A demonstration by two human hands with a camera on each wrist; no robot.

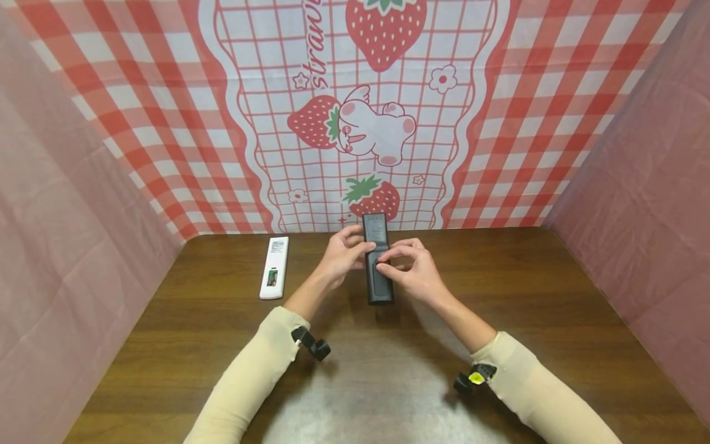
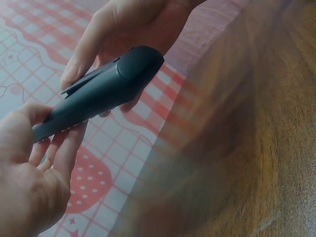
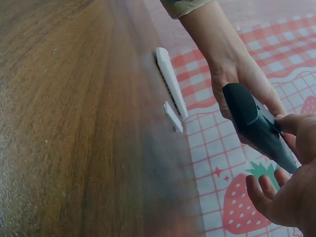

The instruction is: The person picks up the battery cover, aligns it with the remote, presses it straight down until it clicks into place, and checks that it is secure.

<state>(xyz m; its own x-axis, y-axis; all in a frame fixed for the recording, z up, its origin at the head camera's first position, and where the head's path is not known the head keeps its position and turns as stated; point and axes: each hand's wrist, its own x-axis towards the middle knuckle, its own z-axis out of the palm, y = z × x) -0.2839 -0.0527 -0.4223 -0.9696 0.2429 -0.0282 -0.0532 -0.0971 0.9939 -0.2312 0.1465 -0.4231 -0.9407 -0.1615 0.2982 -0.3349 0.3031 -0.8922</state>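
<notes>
A black remote control (image 1: 377,228) is held up over the table, its back towards the head camera. My left hand (image 1: 345,251) grips it near the middle, thumb on the back and fingers underneath. At the remote's battery cover (image 2: 91,80), the thumb and forefinger of my right hand (image 1: 420,271) pinch the end nearer the remote's middle. In the left wrist view that end stands tilted up from the body, leaving a thin gap. The inside of the compartment is hidden.
Left of my hands a white remote control (image 1: 276,256) lies face down, its battery compartment (image 1: 272,277) uncovered. A small white piece (image 3: 173,117) lies beside it in the right wrist view. Behind the table hangs a strawberry-print cloth (image 1: 444,142), with pink cloth walls (image 1: 643,166) at both sides.
</notes>
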